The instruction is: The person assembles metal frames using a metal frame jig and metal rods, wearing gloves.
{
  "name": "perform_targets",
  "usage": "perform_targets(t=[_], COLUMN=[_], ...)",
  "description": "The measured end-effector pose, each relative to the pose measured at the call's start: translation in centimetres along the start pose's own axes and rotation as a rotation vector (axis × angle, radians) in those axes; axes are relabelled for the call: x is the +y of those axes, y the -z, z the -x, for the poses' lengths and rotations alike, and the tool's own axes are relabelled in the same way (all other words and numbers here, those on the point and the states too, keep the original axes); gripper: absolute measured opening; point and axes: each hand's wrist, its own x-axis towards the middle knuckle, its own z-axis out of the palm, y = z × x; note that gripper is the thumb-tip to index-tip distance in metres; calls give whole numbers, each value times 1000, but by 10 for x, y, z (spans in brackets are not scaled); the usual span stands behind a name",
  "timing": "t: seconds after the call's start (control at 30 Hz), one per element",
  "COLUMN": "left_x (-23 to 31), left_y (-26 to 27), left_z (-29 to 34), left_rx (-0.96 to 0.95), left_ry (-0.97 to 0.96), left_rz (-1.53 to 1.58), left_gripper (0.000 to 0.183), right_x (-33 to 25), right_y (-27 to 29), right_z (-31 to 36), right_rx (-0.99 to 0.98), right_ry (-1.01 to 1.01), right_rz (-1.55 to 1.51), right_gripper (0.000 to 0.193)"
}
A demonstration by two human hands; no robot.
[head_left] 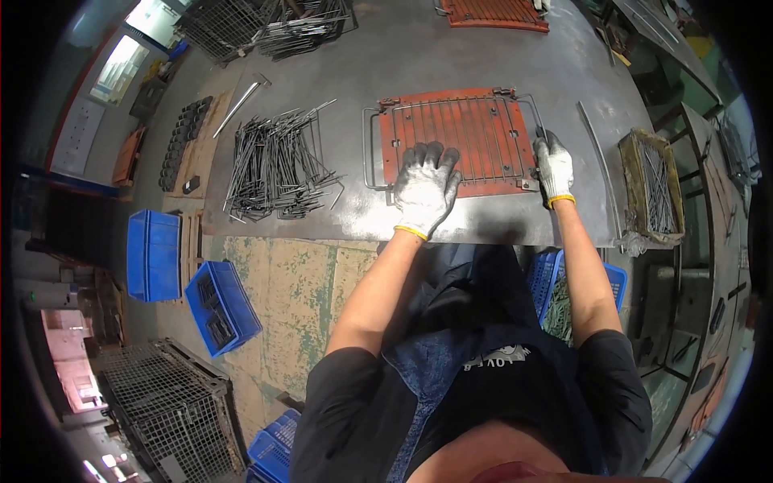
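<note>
A red metal jig plate (459, 179) lies on the steel table in front of me, with several thin parallel rods across it. A bent metal rod (369, 145) stands out past its left side, and a similar bent rod (529, 102) juts from its right side. My left hand (425, 181), in a grey-and-white glove, rests spread on the plate's lower left, over the rods. At the plate's right edge, my gloved right hand (556, 169) has its fingers closed around the right bent rod; its fingertips partly hide the grip.
Left of the jig lies a heap of bent metal rods (278, 169), with a hammer (241, 103) beyond. A box of rods (652, 185) stands right. Another red jig (495, 12) sits at the far edge. Blue crates (221, 308) stand on the floor. A long rod (597, 149) lies right.
</note>
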Motion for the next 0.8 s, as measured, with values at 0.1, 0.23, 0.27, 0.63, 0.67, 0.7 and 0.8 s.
perform_targets(t=[0.1, 0.23, 0.27, 0.63, 0.67, 0.7, 0.8], left_x=[-7, 3, 5, -176, -179, -182, -188], left_y=[11, 28, 39, 78, 79, 79, 84], left_z=[15, 31, 37, 64, 58, 53, 41], left_rx=[50, -80, -95, 147, 91, 35, -109], left_ry=[48, 85, 123, 909, 863, 816, 823], left_rz=[11, 124, 259, 99, 28, -42, -272], left_gripper=[35, 43, 42, 42, 41, 40, 39], right_x=[4, 22, 27, 16, 14, 13, 21], right_y=[-10, 1, 6, 26, 28, 30, 26], right_z=[4, 23, 31, 70, 70, 70, 72], right_rx=[-54, -61, -34, 81, 86, 44, 58], right_ry=[-5, -1, 68, 77, 82, 5, 26], right_rz=[-89, -139, -39, 34, 33, 24, 16], right_gripper=[35, 35, 35, 32, 32, 31, 31])
